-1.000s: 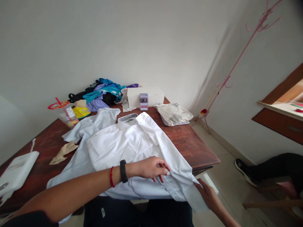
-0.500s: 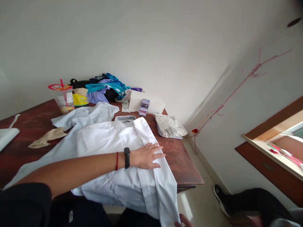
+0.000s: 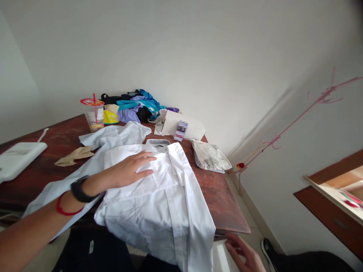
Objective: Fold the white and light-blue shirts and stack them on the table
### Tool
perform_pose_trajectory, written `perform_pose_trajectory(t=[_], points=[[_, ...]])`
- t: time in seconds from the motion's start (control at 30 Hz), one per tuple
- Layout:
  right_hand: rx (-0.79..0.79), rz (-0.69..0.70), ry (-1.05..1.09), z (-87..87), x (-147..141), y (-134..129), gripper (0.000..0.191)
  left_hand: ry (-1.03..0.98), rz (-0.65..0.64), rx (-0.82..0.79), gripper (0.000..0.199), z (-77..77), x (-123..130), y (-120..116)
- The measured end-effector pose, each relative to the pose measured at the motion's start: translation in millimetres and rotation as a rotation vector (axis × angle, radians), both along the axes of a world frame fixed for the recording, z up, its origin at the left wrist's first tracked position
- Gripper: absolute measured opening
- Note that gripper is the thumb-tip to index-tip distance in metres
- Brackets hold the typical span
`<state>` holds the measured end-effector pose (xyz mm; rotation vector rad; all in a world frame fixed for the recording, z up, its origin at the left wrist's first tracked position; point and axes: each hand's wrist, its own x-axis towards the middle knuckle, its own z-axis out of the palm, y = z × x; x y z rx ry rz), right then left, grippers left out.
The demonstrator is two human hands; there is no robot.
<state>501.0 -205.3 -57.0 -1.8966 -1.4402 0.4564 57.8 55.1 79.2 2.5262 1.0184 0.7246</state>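
Observation:
A white button-up shirt (image 3: 150, 204) lies across the front of the table, its collar toward the wall and its lower part hanging over the front edge. One sleeve is folded down along its right side; the other spreads out to the left. My left hand (image 3: 132, 170), fingers spread, rests on the upper left of the shirt and grips nothing. At the bottom right, beside the shirt and off the table's edge, is my right hand (image 3: 244, 253), its fingers apart and slightly curled, holding nothing.
Dark red table (image 3: 212, 200). Toward the wall are a plastic cup (image 3: 95, 119), piled clothes (image 3: 141, 104), a white box (image 3: 187, 124) and a folded grey-white garment (image 3: 211, 155). To the left are a beige cloth (image 3: 74, 156) and a white device (image 3: 21, 158). A pink rack (image 3: 297, 115) leans right.
My left hand has moved left, from the folded sleeve to the shirt's upper left. My right hand has let go of the cuff and moved right. The view has shifted slightly left.

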Motion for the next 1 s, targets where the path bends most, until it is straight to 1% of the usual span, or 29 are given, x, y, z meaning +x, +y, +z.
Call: perform_pose_trajectory(t=[0.07, 0.1, 0.13, 0.2, 0.27, 0.33, 0.4, 0.43, 0.5, 0.53, 0.6, 0.67, 0.77, 0.83, 0.9, 1.0], points=[[0.017, 0.111, -0.007, 28.2, -16, 28, 0.046, -0.195, 0.219, -0.063, 0.046, -5.4, -36, -15], [0.003, 0.189, -0.018, 41.5, -27, 42, 0.044, -0.272, 0.328, -0.103, 0.047, -10.0, -52, -25], [0.005, 0.234, -0.027, 54.0, -38, 57, 0.044, -0.327, 0.428, -0.147, 0.046, -15.4, -65, -36], [-0.003, 0.357, -0.059, 76.6, -60, 86, 0.042, -0.397, 0.561, -0.233, 0.048, -27.4, -86, -58], [0.002, 0.474, -0.101, 95.9, -82, 115, 0.039, -0.461, 0.613, -0.327, 0.055, -37.9, -100, -74], [0.012, 0.581, -0.124, 111.5, -99, 146, 0.036, -0.556, 0.629, -0.445, 0.064, -43.6, -109, -82], [0.026, 0.639, -0.111, 121.7, -110, 179, 0.035, -0.647, 0.620, -0.568, 0.067, -43.1, -114, -82], [0.040, 0.650, -0.094, 124.2, -114, 197, 0.035, -0.685, 0.607, -0.621, 0.066, -40.8, -116, -81], [0.062, 0.658, -0.047, 122.8, -117, 230, 0.035, -0.741, 0.550, -0.710, 0.060, -33.4, -115, -77], [0.077, 0.647, -0.018, 118.6, -118, 245, 0.035, -0.762, 0.511, -0.751, 0.057, -29.3, -113, -74], [0.111, 0.617, 0.045, 104.3, -117, 268, 0.037, -0.792, 0.446, -0.834, 0.050, -21.8, -108, -68], [0.156, 0.563, 0.102, 85.3, -114, 282, 0.038, -0.826, 0.401, -0.930, 0.042, -17.0, -104, -60], [0.215, 0.487, 0.148, 60.3, -109, 288, 0.037, -0.935, 0.383, -1.040, 0.036, -14.9, -101, -46], [0.247, 0.458, 0.184, 51.9, -105, 286, 0.036, -0.979, 0.385, -1.044, 0.034, -14.8, -99, -37], [0.268, 0.443, 0.216, 50.3, -102, 284, 0.035, -0.928, 0.351, -1.039, 0.034, -12.8, -94, -31], [0.269, 0.448, 0.211, 53.6, -100, 283, 0.034, -0.702, 0.268, -1.029, 0.045, -4.1, -84, -24]])
